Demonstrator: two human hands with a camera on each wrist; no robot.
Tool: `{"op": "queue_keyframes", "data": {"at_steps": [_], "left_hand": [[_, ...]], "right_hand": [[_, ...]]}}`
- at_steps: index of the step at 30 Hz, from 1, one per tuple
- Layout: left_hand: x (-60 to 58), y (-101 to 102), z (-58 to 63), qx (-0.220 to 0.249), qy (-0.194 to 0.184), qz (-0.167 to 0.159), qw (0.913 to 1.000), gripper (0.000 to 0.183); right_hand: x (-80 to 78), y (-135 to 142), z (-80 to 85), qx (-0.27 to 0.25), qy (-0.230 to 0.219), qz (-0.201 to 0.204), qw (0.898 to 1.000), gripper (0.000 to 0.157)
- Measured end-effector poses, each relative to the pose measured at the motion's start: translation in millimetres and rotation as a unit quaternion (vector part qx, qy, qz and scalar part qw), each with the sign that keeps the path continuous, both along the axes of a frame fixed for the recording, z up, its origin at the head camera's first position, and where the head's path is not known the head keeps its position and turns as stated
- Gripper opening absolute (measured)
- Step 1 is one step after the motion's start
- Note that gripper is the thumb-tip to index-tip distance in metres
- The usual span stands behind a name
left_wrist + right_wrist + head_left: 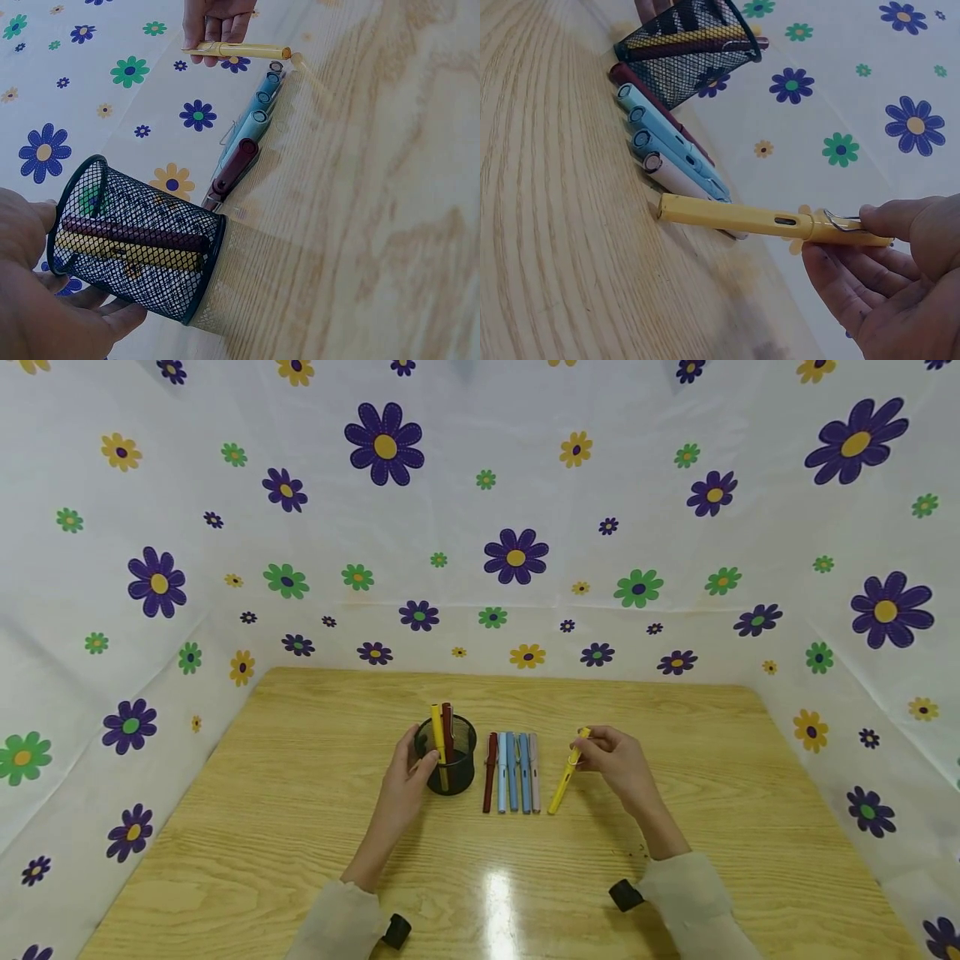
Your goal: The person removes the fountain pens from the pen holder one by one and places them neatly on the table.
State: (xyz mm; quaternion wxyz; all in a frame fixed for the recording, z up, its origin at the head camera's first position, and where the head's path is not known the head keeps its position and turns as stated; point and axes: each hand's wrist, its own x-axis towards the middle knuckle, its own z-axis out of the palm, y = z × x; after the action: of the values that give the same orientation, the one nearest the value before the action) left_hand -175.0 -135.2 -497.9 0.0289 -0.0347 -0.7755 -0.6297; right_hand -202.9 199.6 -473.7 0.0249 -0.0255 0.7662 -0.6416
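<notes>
1. Yellow plastic sits between the thumb and fingertips of the right hand (618,768), which pinch the held pen (567,774) at its clip end; the thumb presses by the silver clip.
2. That pen slants over the tabletop, its far end pointing down and back toward the person; whether the tip touches the wood I cannot tell.
3. The left hand (405,777) grips the black mesh cup (461,779) from its left side, thumb at the rim and fingers curved around the outer wall.
4. Inside the cup, which stands upright, a yellow pen (437,727) and a dark red pen (447,727) lean close together, their tops above the rim.
5. Between the hands, five pens lie in a row, side by side. From the cup outward come a maroon pen (490,777), a light blue pen (502,777), a first blue pen (513,777), a second blue pen (525,779) and a pale pink pen (535,779). The pink one lies nearest the held pen, with a gap of bare wood between.
6. Pale sleeves (686,893) cover both forearms, with a black piece (625,895) at each wrist.
7. Beneath everything is the wood-grain table (285,793); white cloth (450,510) printed with purple, green and yellow flowers rises around its back and sides.
</notes>
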Motion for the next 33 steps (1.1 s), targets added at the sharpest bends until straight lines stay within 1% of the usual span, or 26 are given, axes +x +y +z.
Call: {"op": "queue_keyframes", "data": {"at_steps": [4,9,10,16,17,18,24,27,33], "left_hand": [[-0.7,-0.1,-0.9,-0.001,0.0,0.0,1.0,0.066],[-1.4,-0.6,-1.8,-0.001,0.001,-0.001,1.0,0.066],[-1.4,-0.6,-1.9,0.0,0.001,-0.001,1.0,0.066],[-1.5,-0.9,-2.8,0.005,0.004,-0.002,1.0,0.067],[-1.6,-1.0,-2.9,0.005,0.004,-0.002,1.0,0.067],[-1.6,-1.2,-3.2,0.004,0.003,-0.002,1.0,0.067],[-0.7,-0.7,-2.0,-0.001,0.001,0.0,1.0,0.066],[-0.1,-0.3,-1.5,-0.002,0.002,0.001,1.0,0.066],[0.1,-0.1,-0.7,-0.001,0.0,0.001,1.0,0.066]], "right_hand": [[-1.1,-3.0,-1.6,0.004,0.002,-0.01,1.0,0.037],[-3.9,-5.6,-3.0,0.018,-0.004,-0.019,1.0,0.04],[-2.7,-7.4,0.6,0.021,-0.007,-0.02,1.0,0.04],[-6.9,-10.5,-5.5,0.032,-0.008,-0.026,0.999,0.041],[-9.5,-10.0,-10.6,0.034,-0.006,-0.029,0.999,0.042],[-10.5,-10.6,-11.7,0.036,-0.007,-0.032,0.999,0.041],[-15.0,-16.0,-14.5,0.065,-0.011,-0.05,0.997,0.042],[-16.4,-18.0,-15.5,0.077,-0.011,-0.051,0.996,0.045],[-19.7,-21.9,-17.8,0.085,-0.017,-0.058,0.995,0.048]]}}
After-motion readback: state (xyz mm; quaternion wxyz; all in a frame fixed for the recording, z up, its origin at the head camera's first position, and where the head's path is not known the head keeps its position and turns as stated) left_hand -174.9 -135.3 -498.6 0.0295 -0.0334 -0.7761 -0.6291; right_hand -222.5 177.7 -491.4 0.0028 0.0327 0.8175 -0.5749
